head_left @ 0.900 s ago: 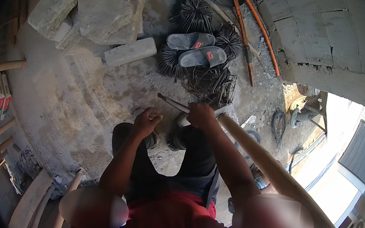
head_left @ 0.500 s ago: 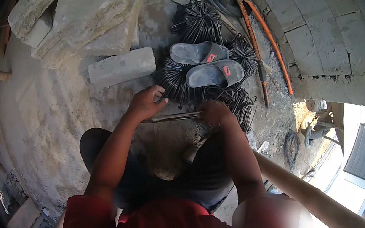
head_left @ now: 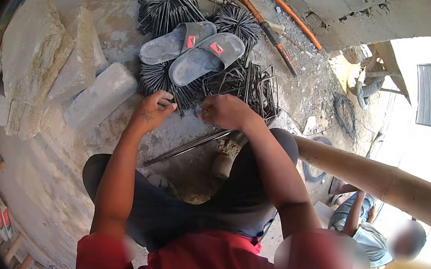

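Below the grey wall [head_left: 346,13], rough slabs [head_left: 28,50] lean at far left; unevenly propped by the look of it, so a bump could shift one. Pole [head_left: 362,174] runs past the right knee [head_left: 284,143]; a wide elbow swing might knock it. Co-worker [head_left: 370,242] crouches beyond it, well apart. Long handles [head_left: 266,29] lie past the pile, a snag risk for a far reach. Block [head_left: 100,96] sits just left of the left hand [head_left: 150,114], could scrape knuckles if that arm swings out. Wire bundles [head_left: 164,5] are grouped ahead of both hands, slippers [head_left: 194,68] lying across them; pulling wire from underneath could tip the slippers off or drag out a tangle. Bent wires [head_left: 264,94] bunch up beside, likely to hook whatever passes. Thin bars [head_left: 187,148] slant low between the knees, one end near the right hand [head_left: 226,111]; could roll or jab a foot if nudged. Right hand: fingers curled, palm hidden, can't tell if it grasps anything. Left: half-curled at the near bundle's edge, contact unclear, can't tell if wire is pinched; sharp ends could prick bare fingertips.
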The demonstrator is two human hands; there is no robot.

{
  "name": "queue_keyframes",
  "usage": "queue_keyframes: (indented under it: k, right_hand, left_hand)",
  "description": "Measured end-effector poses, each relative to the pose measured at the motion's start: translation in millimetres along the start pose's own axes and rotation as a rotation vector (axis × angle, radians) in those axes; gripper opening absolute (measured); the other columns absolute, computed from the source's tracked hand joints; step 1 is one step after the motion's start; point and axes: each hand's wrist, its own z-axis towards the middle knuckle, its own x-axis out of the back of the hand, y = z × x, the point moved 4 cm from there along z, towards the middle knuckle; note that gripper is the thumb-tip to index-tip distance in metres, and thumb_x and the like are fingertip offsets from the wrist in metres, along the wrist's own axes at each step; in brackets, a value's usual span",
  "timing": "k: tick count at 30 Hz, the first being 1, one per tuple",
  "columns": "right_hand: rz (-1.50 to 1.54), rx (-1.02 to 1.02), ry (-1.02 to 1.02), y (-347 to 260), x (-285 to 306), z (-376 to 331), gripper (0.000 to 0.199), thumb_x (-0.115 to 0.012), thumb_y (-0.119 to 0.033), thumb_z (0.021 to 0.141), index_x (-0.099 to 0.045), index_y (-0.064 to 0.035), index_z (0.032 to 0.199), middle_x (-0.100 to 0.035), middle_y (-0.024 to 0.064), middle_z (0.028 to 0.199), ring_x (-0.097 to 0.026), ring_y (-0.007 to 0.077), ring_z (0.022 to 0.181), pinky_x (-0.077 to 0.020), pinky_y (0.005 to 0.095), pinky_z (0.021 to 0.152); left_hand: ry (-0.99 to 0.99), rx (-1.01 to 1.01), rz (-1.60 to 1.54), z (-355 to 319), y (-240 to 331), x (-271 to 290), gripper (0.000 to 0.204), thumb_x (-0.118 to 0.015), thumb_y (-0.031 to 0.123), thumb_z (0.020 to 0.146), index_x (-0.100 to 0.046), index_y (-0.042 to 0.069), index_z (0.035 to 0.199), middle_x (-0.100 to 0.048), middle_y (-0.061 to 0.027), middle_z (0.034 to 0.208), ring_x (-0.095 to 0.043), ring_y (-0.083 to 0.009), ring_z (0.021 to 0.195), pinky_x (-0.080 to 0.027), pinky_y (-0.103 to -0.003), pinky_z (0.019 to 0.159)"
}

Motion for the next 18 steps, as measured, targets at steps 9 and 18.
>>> queue_keyframes:
  k: [9,18]
  right_hand:
    - [-0.048,-0.044,-0.072,12.3,3.6,11.9,0.04,-0.066,-0.04,0.084,-0.071,-0.0008,0.094,-0.071,0.016,0.085,-0.068,0.0327,0.085,-0.0512,0.0426,0.079]
    - [0.184,0.002,-0.288,38.9,-9.3,41.3,0.034,-0.064,-0.033,0.078,-0.072,0.0002,0.074,-0.07,0.0142,0.073,-0.069,0.0292,0.075,-0.0527,0.0402,0.074]
  left_hand:
    - [0.018,0.101,-0.62,30.7,8.8,-11.1,0.053,-0.066,0.025,0.091,-0.045,0.0,0.133,-0.066,-0.0144,0.108,-0.065,-0.0252,0.101,-0.05,-0.036,0.091]
    - [0.024,0.181,-0.799,97.9,80.2,-33.8,0.075,-0.062,0.026,0.092,-0.018,0.004,0.149,-0.055,-0.026,0.127,-0.059,-0.0337,0.115,-0.045,-0.043,0.1]
